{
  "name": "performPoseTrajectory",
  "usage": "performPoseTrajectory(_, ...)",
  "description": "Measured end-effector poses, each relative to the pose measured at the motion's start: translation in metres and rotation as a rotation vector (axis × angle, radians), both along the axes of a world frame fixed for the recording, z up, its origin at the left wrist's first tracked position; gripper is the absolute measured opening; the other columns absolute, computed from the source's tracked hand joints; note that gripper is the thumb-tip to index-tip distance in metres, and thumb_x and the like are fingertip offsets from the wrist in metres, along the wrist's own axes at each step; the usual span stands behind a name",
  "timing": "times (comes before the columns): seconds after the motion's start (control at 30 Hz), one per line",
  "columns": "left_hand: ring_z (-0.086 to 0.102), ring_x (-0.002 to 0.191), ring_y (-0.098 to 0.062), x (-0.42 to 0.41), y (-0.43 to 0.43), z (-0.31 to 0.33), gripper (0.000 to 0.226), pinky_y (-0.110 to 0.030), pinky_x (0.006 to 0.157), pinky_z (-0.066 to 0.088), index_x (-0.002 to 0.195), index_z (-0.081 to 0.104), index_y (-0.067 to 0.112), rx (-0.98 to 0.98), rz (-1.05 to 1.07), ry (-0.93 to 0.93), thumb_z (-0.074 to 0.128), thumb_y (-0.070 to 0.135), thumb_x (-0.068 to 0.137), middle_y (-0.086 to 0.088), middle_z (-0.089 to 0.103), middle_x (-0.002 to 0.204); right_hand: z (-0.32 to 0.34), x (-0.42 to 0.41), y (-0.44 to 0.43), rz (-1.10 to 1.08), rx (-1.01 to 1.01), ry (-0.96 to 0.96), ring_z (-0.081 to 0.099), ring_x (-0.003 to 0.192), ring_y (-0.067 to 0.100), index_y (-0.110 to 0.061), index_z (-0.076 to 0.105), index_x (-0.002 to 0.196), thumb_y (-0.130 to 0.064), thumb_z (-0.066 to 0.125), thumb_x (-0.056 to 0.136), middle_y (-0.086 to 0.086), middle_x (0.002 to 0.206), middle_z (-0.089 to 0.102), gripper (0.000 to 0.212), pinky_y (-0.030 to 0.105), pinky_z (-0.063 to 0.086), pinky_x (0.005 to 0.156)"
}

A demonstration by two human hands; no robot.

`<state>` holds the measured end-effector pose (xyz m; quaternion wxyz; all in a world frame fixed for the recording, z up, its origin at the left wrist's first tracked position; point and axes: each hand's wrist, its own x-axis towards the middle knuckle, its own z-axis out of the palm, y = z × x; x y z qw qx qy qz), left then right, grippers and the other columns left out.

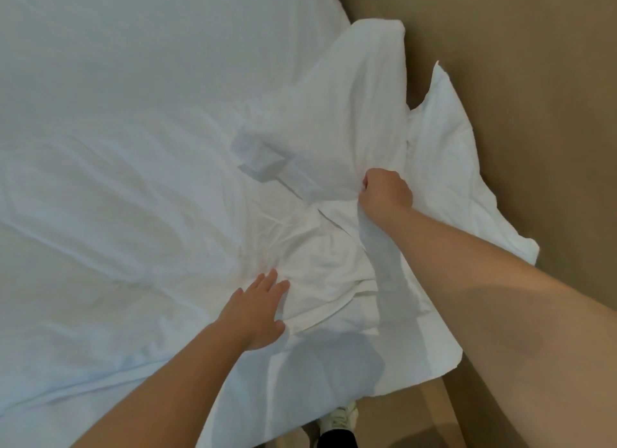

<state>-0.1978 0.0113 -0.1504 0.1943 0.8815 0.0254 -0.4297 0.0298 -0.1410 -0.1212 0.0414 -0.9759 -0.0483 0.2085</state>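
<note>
A white pillow [337,113] lies at the head end of a bed covered by a white sheet [117,147]. My right hand [385,192] is a closed fist that grips the pillow's near edge, bunching the fabric. A loose white pillowcase [444,167] spreads out beneath and to the right of that hand, reaching the bed's edge. My left hand [258,309] lies flat, fingers straight, pressing on wrinkled cloth near the bed's front edge.
A tan padded headboard [517,63] rises along the right side. Below the bed's front corner, a beige floor [417,421] and a white shoe [340,417] are visible. The sheet stretches far to the left.
</note>
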Motion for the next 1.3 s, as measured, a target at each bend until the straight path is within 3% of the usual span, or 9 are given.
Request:
performPoseTrajectory(0.2, -0.001, 0.150, -0.022, 0.021, -0.016, -0.001, 0.081, -0.045, 0.119, 0.021, 0.154, -0.001, 0.030, -0.030, 0.097, -0.028, 0.053, 0.037, 0.094, 0.000, -0.012, 0.162, -0.002, 0.003, -0.018, -0.043, 0.152, -0.050, 0.049, 0.081, 0.025, -0.017, 0.053, 0.088, -0.010, 0.044, 0.093, 0.005, 0.094, 0.057, 0.012, 0.031, 0.035, 0.066)
performPoseTrajectory(0.37, 0.000, 0.150, -0.022, 0.016, -0.033, 0.006, 0.082, -0.045, 0.118, 0.023, 0.155, -0.003, 0.028, -0.017, 0.148, 0.035, 0.052, 0.036, 0.094, 0.000, -0.014, 0.162, 0.023, -0.011, -0.072, -0.301, 0.406, -0.017, 0.040, 0.063, 0.015, -0.016, 0.037, 0.066, -0.001, 0.043, 0.085, -0.002, 0.066, 0.042, 0.025, 0.023, 0.029, 0.050)
performPoseTrajectory(0.57, 0.022, 0.146, -0.021, 0.040, -0.049, 0.077, 0.084, -0.039, 0.114, 0.031, 0.155, 0.001, 0.032, -0.210, 0.304, -0.127, 0.055, 0.030, 0.090, 0.001, 0.003, 0.163, 0.126, -0.081, -0.151, -0.828, 0.823, -0.015, 0.043, 0.066, 0.020, 0.005, 0.052, 0.084, 0.002, 0.043, 0.083, 0.009, 0.074, 0.048, 0.009, 0.034, 0.037, 0.061)
performPoseTrajectory(0.63, 0.025, 0.145, -0.023, 0.056, -0.056, 0.094, 0.082, -0.039, 0.114, 0.031, 0.155, 0.005, 0.033, -0.231, 0.321, -0.177, 0.056, 0.031, 0.090, -0.002, 0.011, 0.162, 0.123, -0.109, -0.171, -0.994, 0.808, 0.020, 0.051, 0.067, 0.023, 0.008, 0.057, 0.097, -0.001, 0.047, 0.090, 0.012, 0.078, 0.057, 0.015, 0.037, 0.045, 0.063)
performPoseTrajectory(0.8, 0.018, 0.147, -0.024, 0.074, -0.082, 0.085, 0.078, -0.040, 0.113, 0.030, 0.154, 0.010, 0.033, -0.169, 0.202, -0.154, 0.056, 0.032, 0.091, -0.001, -0.001, 0.163, 0.041, -0.098, -0.202, -1.443, 0.762, 0.168, 0.051, 0.062, 0.020, -0.007, 0.056, 0.126, -0.009, 0.047, 0.097, 0.011, 0.090, 0.061, 0.031, 0.030, 0.045, 0.052)
performPoseTrajectory(0.93, 0.018, 0.147, -0.024, 0.078, -0.117, 0.061, 0.082, -0.040, 0.116, 0.027, 0.154, 0.006, 0.035, -0.234, 0.146, -0.076, 0.058, 0.034, 0.090, -0.001, -0.004, 0.163, 0.017, -0.107, -0.191, -1.246, 0.772, 0.148, 0.056, 0.094, 0.023, -0.011, 0.046, 0.124, -0.011, 0.058, 0.089, 0.007, 0.113, 0.057, 0.037, 0.041, 0.052, 0.087)
performPoseTrajectory(1.0, 0.017, 0.148, -0.024, 0.077, -0.133, 0.052, 0.083, -0.039, 0.116, 0.026, 0.154, 0.005, 0.036, -0.240, 0.124, -0.030, 0.058, 0.035, 0.090, -0.001, -0.004, 0.163, 0.029, -0.126, -0.183, -1.064, 0.850, 0.055, 0.055, 0.109, 0.022, -0.016, 0.040, 0.130, -0.012, 0.069, 0.076, 0.003, 0.122, 0.055, 0.061, 0.040, 0.049, 0.098)
performPoseTrajectory(1.13, 0.014, 0.148, -0.023, 0.074, -0.150, 0.045, 0.081, -0.039, 0.117, 0.025, 0.155, 0.004, 0.032, -0.178, 0.017, 0.021, 0.056, 0.035, 0.093, -0.002, -0.002, 0.163, 0.063, -0.136, -0.179, -0.851, 0.952, -0.171, 0.043, 0.128, 0.014, -0.018, 0.030, 0.144, 0.002, 0.064, 0.083, 0.003, 0.139, 0.042, 0.073, 0.026, 0.043, 0.099)
performPoseTrajectory(1.3, 0.014, 0.148, -0.023, 0.084, -0.130, 0.067, 0.071, -0.043, 0.116, 0.026, 0.155, 0.009, 0.024, -0.047, 0.071, -0.017, 0.048, 0.030, 0.097, -0.002, 0.003, 0.163, 0.125, -0.100, -0.156, -0.645, 0.974, -0.435, 0.040, 0.127, 0.009, -0.011, 0.036, 0.139, 0.006, 0.054, 0.077, 0.005, 0.138, 0.037, 0.067, 0.034, 0.037, 0.111)
